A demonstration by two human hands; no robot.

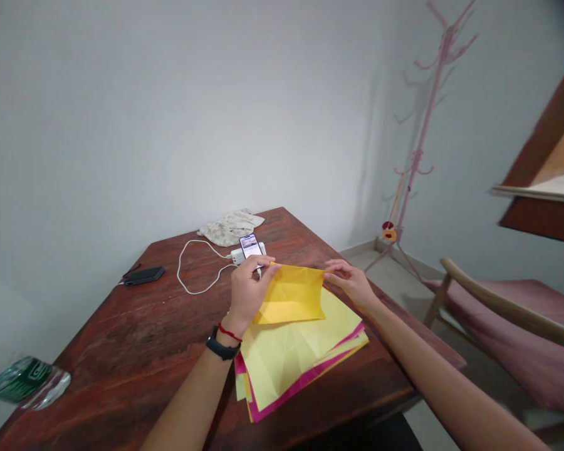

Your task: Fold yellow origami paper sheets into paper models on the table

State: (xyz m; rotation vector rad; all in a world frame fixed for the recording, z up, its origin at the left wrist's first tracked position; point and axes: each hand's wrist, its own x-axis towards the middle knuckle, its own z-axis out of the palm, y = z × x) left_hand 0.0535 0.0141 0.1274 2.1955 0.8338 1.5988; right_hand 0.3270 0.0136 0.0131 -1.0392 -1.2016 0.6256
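Note:
A creased, folded sheet of yellow paper (294, 294) is held up by its two top corners. My left hand (249, 289) pinches the left corner between thumb and fingers; a dark band and a red cord circle that wrist. On the other side, my right hand (352, 283) pinches the right corner. Beneath lies a loose stack of coloured paper (291, 357), pale yellow on top, with magenta and deeper yellow edges showing below. The top pale sheet has crease lines across it.
On the wooden table (141, 351) are a smartphone (250, 245) leaning on a white charger, a white cable (183, 285), a black power bank (143, 276) and a patterned cloth (230, 227). A plastic bottle (26, 379) lies at left. A pink coat rack (425, 131) and wooden chair (502, 300) stand right.

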